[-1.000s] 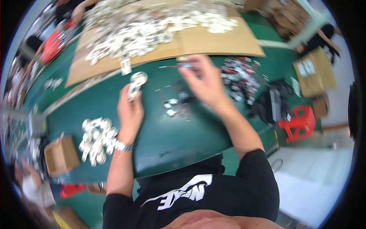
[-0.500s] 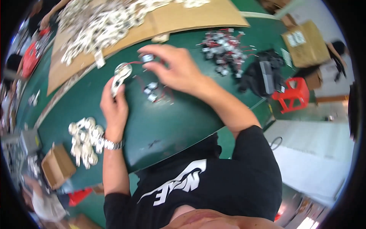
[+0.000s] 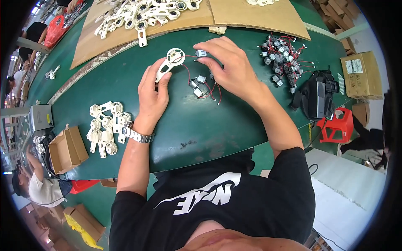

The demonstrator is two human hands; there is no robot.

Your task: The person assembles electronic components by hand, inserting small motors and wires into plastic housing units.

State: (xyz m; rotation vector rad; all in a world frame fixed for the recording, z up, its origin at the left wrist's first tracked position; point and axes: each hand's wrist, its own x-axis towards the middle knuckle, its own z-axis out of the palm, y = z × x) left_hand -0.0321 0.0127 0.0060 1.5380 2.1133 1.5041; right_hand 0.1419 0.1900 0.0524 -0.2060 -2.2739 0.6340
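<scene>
My left hand (image 3: 153, 94) is closed around the handle of a white plastic housing (image 3: 166, 69) with a round ring at its far end. Between the thumb and fingers of my right hand (image 3: 234, 67) is a small silver motor (image 3: 202, 53), held to the right of the ring. A thin red wire stretches from the motor to the ring; how it is fixed there is too small to tell. Below my right hand, several loose motors (image 3: 197, 86) with red wires lie on the green table (image 3: 209, 129).
A larger heap of wired motors (image 3: 280, 58) is at the right, near a black bag-like item (image 3: 318, 96). White housings (image 3: 106, 125) lie left of my wrist; more (image 3: 138, 19) cover cardboard (image 3: 247, 19) at the back. An open box (image 3: 69, 150) stands left, a red stool (image 3: 337, 125) right.
The whole view has shifted, so the table and both hands sit farther right in the picture, and it is sharper. Both hands keep hold of the same housing and motor.
</scene>
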